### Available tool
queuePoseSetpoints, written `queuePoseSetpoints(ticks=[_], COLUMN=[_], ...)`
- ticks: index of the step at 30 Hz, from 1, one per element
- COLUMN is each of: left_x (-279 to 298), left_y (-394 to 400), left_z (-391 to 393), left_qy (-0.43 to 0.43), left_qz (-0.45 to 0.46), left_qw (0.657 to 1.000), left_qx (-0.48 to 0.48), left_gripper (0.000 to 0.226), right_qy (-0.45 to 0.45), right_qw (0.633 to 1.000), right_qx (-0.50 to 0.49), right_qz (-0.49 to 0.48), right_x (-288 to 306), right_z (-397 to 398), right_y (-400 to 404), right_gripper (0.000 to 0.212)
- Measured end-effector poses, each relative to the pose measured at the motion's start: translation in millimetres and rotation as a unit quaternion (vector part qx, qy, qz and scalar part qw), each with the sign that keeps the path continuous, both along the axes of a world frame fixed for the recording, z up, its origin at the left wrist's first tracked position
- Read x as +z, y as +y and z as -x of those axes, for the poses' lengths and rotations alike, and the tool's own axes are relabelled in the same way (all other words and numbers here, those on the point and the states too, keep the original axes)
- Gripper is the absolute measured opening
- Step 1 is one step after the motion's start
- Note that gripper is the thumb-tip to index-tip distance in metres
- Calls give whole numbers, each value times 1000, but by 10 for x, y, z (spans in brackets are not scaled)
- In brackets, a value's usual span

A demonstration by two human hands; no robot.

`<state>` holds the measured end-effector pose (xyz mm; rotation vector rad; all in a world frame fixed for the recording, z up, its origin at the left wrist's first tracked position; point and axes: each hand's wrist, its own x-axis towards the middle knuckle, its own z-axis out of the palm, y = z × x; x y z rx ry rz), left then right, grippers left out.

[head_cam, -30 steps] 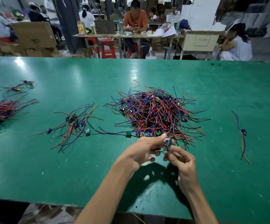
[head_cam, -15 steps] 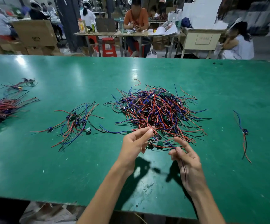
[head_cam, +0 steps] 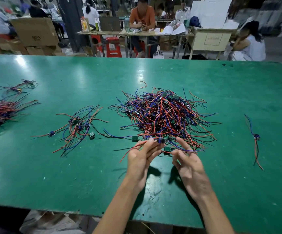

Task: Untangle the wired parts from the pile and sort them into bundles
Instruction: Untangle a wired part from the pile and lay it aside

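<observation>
A person leans over a wide green counter (head_cam: 52, 166), both bare forearms reaching in from the near edge. In the middle lies the pile (head_cam: 165, 115), a thick tangle of red, blue and black wires with small green boards and dark components caught in it.

The left hand (head_cam: 141, 157) is raised at the near edge of the pile, palm turned inward. Its fingers (head_cam: 149, 144) pinch a small wired part (head_cam: 161, 140) at the tips, and a red wire (head_cam: 131, 152) from it trails down and to the left past the hand. The right hand (head_cam: 187, 163) hovers just beside it with the fingers (head_cam: 181, 143) spread and relaxed, gripping nothing; the tips sit close to the wires at the pile's near edge, though whether they touch is hard to tell. Between the two hands a small green board (head_cam: 167, 148) sits low on the counter, with another green board (head_cam: 135, 138) just left of the left hand's fingertips.

To the left of the pile a loose bundle (head_cam: 79, 127) of sorted parts fans out. Farther left, at the counter's edge, lies a denser bundle (head_cam: 0, 114), with a small cluster (head_cam: 18, 87) behind it. Well to the right a single wired part (head_cam: 255, 139) lies alone.

Beyond the counter, people sit at tables, with cardboard boxes (head_cam: 35, 31) and red stools (head_cam: 113, 47) among them.
</observation>
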<state>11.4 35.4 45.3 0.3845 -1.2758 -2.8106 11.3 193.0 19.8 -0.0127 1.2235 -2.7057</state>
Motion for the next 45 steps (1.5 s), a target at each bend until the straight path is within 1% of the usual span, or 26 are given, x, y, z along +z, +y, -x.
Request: queuePoseSetpoints(ticks=[2,4,6,8,10,11,14,15,17,18,19,20,21,22,23,25,27,29,32,35,36,38,40,42,43,45], left_x=[-59,-126,-183,-223,-231,-241,-248,-246,-232,-225,-219,-205,-181,-139,-86,16,52,0,-112,-187,-210,-254,-291,-306,-305,-307], left_y=[15,15,-3,-32,-77,-101,-197,-239,-343,-405,-471,-538,-601,-660,-690,-644,-449,-186,47,97,113,126,116,120,129,151], left_z=[-28,-64,-108,-148,-182,-189,-177,-157,-99,-61,-19,26,74,114,143,179,174,115,36,0,-18,-55,-60,-56,-59,-84], left_qy=[-8,-11,0,17,44,61,98,104,121,136,154,171,183,184,180,160,133,107,67,42,43,39,31,37,47,63], left_qz=[18,34,55,76,118,156,265,294,360,403,455,507,537,537,505,421,391,367,304,298,310,335,340,324,320,326], left_qw=[1000,999,998,997,992,985,955,945,917,896,868,838,819,821,843,890,900,903,931,934,932,929,931,938,940,937], left_qx=[5,10,6,-1,-20,-35,-90,-101,-122,-131,-129,-109,-79,-54,-43,-72,-142,-194,-193,-192,-185,-155,-127,-116,-113,-106], left_gripper=[12,5,8,13,17,21,28,26,14,8,9,16,20,21,19,17,22,23,24,27,28,29,33,36,35,29], right_qy=[-4,-4,0,-5,-23,-31,-37,-34,-22,-14,-4,9,25,42,58,88,114,128,104,57,52,67,88,91,97,113], right_qw=[998,991,984,983,989,991,994,994,992,989,986,984,981,978,976,971,965,959,948,951,946,924,912,911,905,885], right_qx=[-43,-85,-100,-100,-93,-90,-90,-90,-94,-97,-100,-100,-97,-91,-83,-65,-58,-71,-118,-124,-129,-127,-104,-93,-92,-93], right_qz=[-38,-103,-149,-152,-113,-89,-54,-56,-86,-109,-131,-149,-165,-181,-195,-215,-227,-243,-276,-278,-292,-354,-387,-391,-403,-441], right_x=[9,13,-3,-9,7,15,35,50,86,101,116,126,136,146,162,193,209,197,115,-45,-103,-183,-210,-201,-200,-216], right_z=[22,30,24,20,33,44,83,96,119,132,145,161,179,198,217,253,290,318,313,253,232,206,185,169,163,150], right_y=[-87,-148,-187,-201,-179,-154,-49,-30,-10,-1,11,33,57,82,93,76,14,-47,-104,-127,-121,-121,-155,-185,-189,-183], right_gripper=[32,24,24,26,30,33,42,44,47,48,49,50,52,53,53,56,59,55,41,26,22,16,18,25,28,26])
